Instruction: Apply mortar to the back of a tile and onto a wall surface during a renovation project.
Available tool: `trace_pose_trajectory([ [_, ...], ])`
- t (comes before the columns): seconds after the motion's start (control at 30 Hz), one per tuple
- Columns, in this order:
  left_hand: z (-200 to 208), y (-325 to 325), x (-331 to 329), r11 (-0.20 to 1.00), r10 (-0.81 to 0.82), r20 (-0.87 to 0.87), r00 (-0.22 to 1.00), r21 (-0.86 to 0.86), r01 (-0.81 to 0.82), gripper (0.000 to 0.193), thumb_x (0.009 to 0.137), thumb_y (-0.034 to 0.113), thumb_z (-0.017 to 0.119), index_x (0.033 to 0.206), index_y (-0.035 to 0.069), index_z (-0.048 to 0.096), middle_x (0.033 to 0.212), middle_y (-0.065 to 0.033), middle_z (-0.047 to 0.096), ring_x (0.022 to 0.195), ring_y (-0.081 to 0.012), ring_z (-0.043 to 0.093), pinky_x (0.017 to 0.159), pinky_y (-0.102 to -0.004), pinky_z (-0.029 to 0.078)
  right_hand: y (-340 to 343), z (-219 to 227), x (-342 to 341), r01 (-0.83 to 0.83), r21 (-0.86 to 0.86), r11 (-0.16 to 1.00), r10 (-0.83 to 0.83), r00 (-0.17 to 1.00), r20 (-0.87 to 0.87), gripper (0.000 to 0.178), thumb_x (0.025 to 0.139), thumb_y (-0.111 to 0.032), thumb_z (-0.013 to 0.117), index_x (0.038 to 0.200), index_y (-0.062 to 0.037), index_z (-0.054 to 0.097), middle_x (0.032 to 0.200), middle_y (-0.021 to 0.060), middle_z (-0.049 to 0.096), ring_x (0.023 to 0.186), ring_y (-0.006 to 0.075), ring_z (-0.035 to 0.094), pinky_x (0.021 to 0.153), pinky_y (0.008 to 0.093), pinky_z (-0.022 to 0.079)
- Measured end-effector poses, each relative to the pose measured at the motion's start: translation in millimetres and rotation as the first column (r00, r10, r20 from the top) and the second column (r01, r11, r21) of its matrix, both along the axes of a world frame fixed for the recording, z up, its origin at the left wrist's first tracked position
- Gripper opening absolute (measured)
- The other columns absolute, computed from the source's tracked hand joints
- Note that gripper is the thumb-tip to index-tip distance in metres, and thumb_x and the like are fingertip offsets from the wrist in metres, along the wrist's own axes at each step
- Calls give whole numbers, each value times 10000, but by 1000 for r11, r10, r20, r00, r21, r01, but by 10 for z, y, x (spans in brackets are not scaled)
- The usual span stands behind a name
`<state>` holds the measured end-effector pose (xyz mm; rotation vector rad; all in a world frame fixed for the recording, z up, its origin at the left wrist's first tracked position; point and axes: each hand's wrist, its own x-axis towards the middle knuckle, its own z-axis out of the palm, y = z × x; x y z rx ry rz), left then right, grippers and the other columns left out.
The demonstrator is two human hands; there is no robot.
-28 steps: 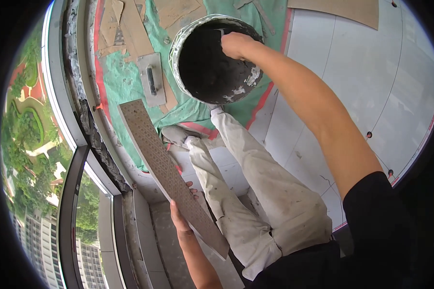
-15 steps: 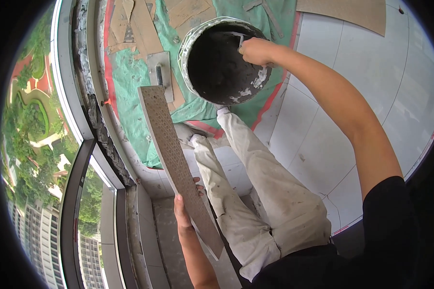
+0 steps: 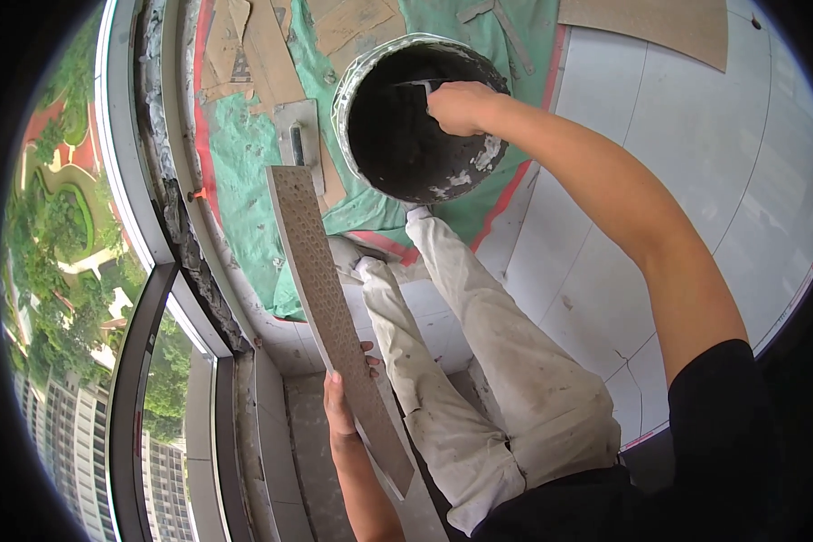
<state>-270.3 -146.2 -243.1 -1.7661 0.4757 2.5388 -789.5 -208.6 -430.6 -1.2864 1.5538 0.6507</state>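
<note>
My left hand (image 3: 339,406) grips a long, narrow strip of tile (image 3: 321,271) near its lower end, thumb on one side and fingertips showing past the other. The strip's dimpled grey-brown face is turned up, and it slants toward the bucket. Over a round bucket (image 3: 488,155) with dark insides and a mortar-smeared wall, my right hand (image 3: 463,108) is closed around the handle of a trowel (image 3: 427,87). Only the trowel's pale metal neck and a thin edge show clearly. Dark grey mortar (image 3: 393,135) appears to lie in the bucket.
A flat plastering trowel (image 3: 309,122) lies on the green sheet (image 3: 244,172) left of the bucket, near cardboard pieces (image 3: 266,54). Window frames (image 3: 144,343) run along the left. Large pale tiles (image 3: 659,135) cover the right side, with a brown board (image 3: 650,23) at the top.
My right hand has moved left inside the bucket with the trowel, whose edge now shows differently. The tile strip has shifted very slightly in my left hand's grip.
</note>
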Motion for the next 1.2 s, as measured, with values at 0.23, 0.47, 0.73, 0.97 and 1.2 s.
trace_pose_trajectory([
  [0.23,-156,7,-150,999,-35,-4,999,-42,35,935,1056,701,620,1626,-31,510,1477,-222,660,1177,-279,706,981,-409,578,749,-442,739,-14,169,985,11,1000,17,283,1034,-126,668,1220,-7,846,1209,211,835,1147,310,831,913,483,681],
  [0.47,89,38,50,999,23,5,1000,24,-24,1000,1024,744,640,1636,-35,501,1479,-209,664,1181,-279,708,983,-416,572,443,398,-270,209,156,965,-226,969,102,256,997,-174,641,1083,14,791,1056,184,847,1030,377,830,869,506,657],
  [0.73,-130,112,-65,999,-24,106,994,-25,26,1024,985,754,667,1595,-58,536,1469,-223,672,1178,-275,709,986,-413,565,775,-705,638,241,312,919,-267,963,45,314,1007,-147,637,1123,100,793,1025,239,831,829,404,823,804,528,672],
  [0.97,-235,79,-88,1000,-20,20,1000,0,20,1070,972,796,673,1557,-92,550,1488,-257,672,1217,-307,714,1013,-441,572,818,-883,660,760,391,519,-844,528,93,294,994,-146,766,798,24,627,643,111,606,494,242,618,442,416,526],
  [1.2,78,-124,-230,996,28,-9,1000,90,-27,1231,934,911,646,1678,-50,448,1515,-255,652,1209,-346,736,997,-453,604,846,-273,704,776,609,161,-983,73,167,234,1041,-150,788,980,-42,589,751,26,566,522,108,514,429,349,454],
])
